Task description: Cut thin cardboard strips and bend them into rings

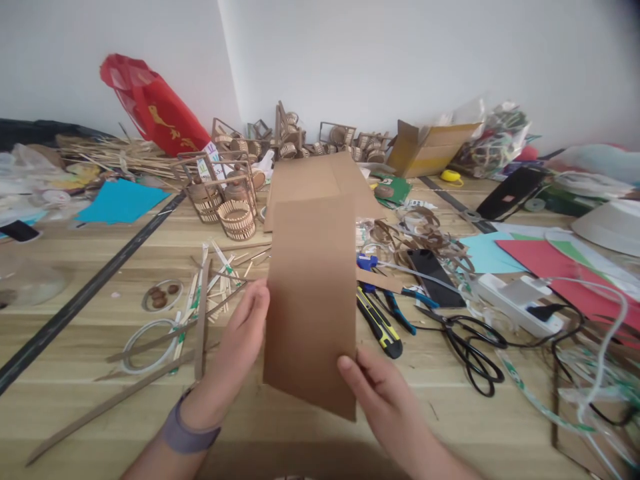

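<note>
Right hand (387, 393), fingertips seemingly behind cardboard (313, 300)

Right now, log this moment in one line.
left hand: holding brown rectangular cardboard sheet, left edge | right hand: holding its lower right edge | nearby: yellow-black utility knife

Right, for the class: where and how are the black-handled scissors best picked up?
Probably by the black loop handles, from the near right side: the scissors lie with loops nearest and blades pointing away to the left. The right hand is nearer, but holds the cardboard.
</note>
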The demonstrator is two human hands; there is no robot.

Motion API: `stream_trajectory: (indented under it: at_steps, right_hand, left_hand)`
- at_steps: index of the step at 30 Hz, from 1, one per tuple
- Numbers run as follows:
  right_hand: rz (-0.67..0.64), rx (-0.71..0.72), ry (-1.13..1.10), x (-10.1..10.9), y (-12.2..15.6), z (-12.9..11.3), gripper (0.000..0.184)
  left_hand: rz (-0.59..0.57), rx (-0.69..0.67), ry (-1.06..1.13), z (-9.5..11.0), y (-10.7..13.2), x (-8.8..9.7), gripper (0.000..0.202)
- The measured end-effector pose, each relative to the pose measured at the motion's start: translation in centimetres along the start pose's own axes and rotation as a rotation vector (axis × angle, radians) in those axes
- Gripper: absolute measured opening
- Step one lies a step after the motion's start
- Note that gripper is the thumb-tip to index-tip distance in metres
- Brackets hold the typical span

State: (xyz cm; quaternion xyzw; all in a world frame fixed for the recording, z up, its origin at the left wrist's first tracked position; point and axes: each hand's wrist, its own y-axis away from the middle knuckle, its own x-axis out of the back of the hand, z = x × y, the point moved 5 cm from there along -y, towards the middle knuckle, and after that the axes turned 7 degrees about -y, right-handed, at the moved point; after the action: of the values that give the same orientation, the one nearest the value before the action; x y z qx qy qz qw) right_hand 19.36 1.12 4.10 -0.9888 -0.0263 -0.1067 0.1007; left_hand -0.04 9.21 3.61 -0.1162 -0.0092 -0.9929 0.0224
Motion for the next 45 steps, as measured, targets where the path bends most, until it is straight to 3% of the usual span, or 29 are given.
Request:
stream_trajectory:
  at_steps: [3,5,7,9,11,13,16,22,25,27,31,33,37,40,45]
  right_hand:
    - [-0.165,0.026,-0.007,-0.6,-0.1,0.7,0.050]
    - [-0.207,0.100,0.146,0.6,-0.5,1.7,0.052]
    - [-0.070,0.175,0.492,2.9,-1.0,3.3,0.046]
    - [0.106,0.153,0.900,5.4,-1.5,5.3,0.043]
    - [0.132,0.088,1.128,7.0,-1.8,7.3,0.036]
    - [0.076,0.056,1.205,7.8,-2.0,8.5,0.033]
    - [0.020,0.048,1.222,8.4,-2.4,8.9,0.038]
    - [-0.031,0.069,1.177,10.4,-4.0,8.0,0.031]
    - [0.041,0.107,1.157,12.4,-5.4,6.8,0.032]
    - [0.075,0.137,1.180,13.1,-6.7,6.1,0.034]
    - [-0.009,0.115,1.177,12.4,-9.4,6.6,0.040]
    - [-0.049,0.099,1.163,11.7,-10.6,7.5,0.045]
    - [-0.106,0.081,1.118,11.1,-12.2,9.4,0.048]
    - [-0.129,0.084,1.081,11.4,-12.8,10.1,0.048]
    - [-0.117,0.103,1.030,12.3,-12.6,10.1,0.046]
  left_hand:
    - [0.017,-0.017,-0.140,0.2,-0.4,0.3,0.042]
    - [0.056,-0.059,-0.218,0.2,-0.8,1.1,0.044]
    - [0.062,-0.090,-0.312,0.1,-1.4,2.0,0.046]
    - [-0.001,-0.150,-0.431,0.0,-1.9,2.5,0.046]
    - [-0.101,-0.238,-0.536,0.0,-2.2,2.4,0.045]
    - [-0.262,-0.321,-0.606,-0.3,-2.2,1.4,0.045]
    - [-0.528,-0.424,-0.706,-1.3,-2.0,-1.0,0.045]
    - [-0.772,-0.614,-0.883,-3.1,-2.7,-4.8,0.043]
    - [-0.795,-0.687,-0.905,-2.9,-3.1,-6.1,0.041]
    - [-0.738,-0.742,-0.938,-2.3,-3.2,-6.5,0.038]
    - [-0.607,-0.813,-0.990,-0.7,-1.9,-6.2,0.034]
    - [-0.680,-0.828,-1.005,-0.7,0.0,-5.8,0.047]
    - [-0.916,-0.744,-1.073,-2.4,3.8,-4.8,0.092]
    - [-0.947,-0.677,-1.096,-3.7,4.9,-4.6,0.096]
    - [-0.920,-0.667,-1.059,-4.3,3.7,-5.1,0.094]
